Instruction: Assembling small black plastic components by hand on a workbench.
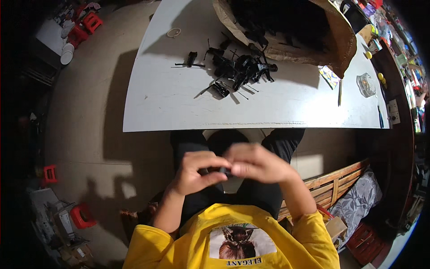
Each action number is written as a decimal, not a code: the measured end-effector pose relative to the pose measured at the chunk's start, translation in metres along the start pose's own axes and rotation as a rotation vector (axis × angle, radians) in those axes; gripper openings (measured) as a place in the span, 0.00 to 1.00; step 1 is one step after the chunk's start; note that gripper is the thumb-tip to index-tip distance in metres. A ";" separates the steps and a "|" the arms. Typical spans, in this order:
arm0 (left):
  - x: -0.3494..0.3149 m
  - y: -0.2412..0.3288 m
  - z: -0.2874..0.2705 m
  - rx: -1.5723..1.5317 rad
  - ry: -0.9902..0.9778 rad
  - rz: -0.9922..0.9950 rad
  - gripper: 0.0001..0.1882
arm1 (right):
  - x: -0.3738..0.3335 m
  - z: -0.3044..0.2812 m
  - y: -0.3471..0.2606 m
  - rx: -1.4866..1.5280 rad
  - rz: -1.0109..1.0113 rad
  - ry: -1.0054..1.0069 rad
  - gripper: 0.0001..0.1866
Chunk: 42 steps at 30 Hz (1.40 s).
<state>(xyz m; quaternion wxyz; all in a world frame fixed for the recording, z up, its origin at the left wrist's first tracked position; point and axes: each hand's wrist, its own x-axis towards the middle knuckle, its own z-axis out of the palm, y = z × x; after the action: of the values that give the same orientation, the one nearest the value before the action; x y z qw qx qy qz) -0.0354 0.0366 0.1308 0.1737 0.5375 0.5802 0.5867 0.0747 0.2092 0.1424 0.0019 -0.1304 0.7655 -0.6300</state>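
Note:
In front of my lap, below the table edge, my left hand [196,172] is closed around a small black part [220,170]. My right hand [260,165] comes in from the other side, thumb and fingers closed on the same part. Motion smears the right hand a little, and the fingers cover most of the part, so its exact kind is unclear. Beyond them on the white table [170,103] lies a loose heap of black plastic parts [239,67] with thin rods sticking out. One similar black piece [191,59] lies apart to the left.
A brown sack [286,51] full of black parts lies open at the table's far side. To its right are a colourful packet [329,76], a thin stick [340,93] and a glass ashtray [366,85]. A wooden bench [329,188] stands at my right; red stools [82,216] stand at left.

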 end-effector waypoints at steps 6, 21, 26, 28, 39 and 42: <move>-0.013 -0.002 0.009 -0.723 0.208 -0.427 0.17 | 0.075 -0.019 0.033 -0.726 0.102 0.629 0.10; 0.005 -0.015 0.019 -0.898 0.368 -0.604 0.16 | 0.033 0.003 0.028 0.386 0.067 0.506 0.12; 0.002 -0.016 0.026 -0.903 0.348 -0.463 0.15 | 0.005 0.021 0.015 0.580 0.068 0.427 0.13; 0.002 -0.014 0.021 -0.968 0.302 -0.484 0.13 | -0.001 0.018 0.008 0.877 0.099 0.427 0.18; 0.012 0.007 0.009 -0.194 -0.048 -0.120 0.13 | -0.018 0.020 0.004 0.912 0.320 0.236 0.18; 0.014 0.010 0.009 -0.125 -0.010 -0.144 0.14 | -0.017 0.027 -0.005 0.818 0.301 0.343 0.12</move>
<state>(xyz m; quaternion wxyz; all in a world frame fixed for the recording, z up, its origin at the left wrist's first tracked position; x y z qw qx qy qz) -0.0288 0.0496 0.1435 0.2513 0.4855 0.5788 0.6051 0.0961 0.1857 0.1386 0.0182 0.0997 0.4541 -0.8852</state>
